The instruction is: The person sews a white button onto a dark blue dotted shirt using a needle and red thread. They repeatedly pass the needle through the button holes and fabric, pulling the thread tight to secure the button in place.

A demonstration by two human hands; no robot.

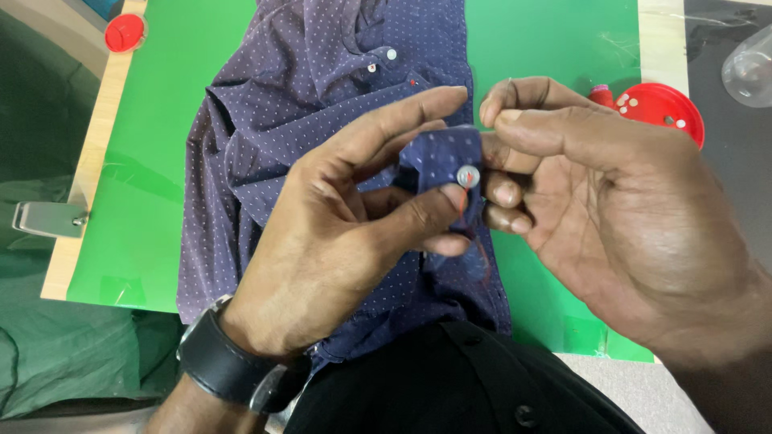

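Note:
A dark blue shirt (289,112) with small white dots lies across a green mat (153,161). My left hand (354,217) pinches a folded edge of the shirt and holds a white button (468,175) against it with the thumb. A red thread (470,225) runs from the button down over the cloth. My right hand (595,193) is just right of the button, thumb and forefinger pinched together above it, apparently on a fine needle that I cannot make out. Two other white buttons (392,55) show on the shirt near the collar.
A red round lid (663,108) with several loose white buttons sits at the right on the mat, a red thread spool (599,94) beside it. Another red lid (124,32) lies top left. A clear plastic container (752,68) is at the far right. A metal clamp (48,219) grips the table's left edge.

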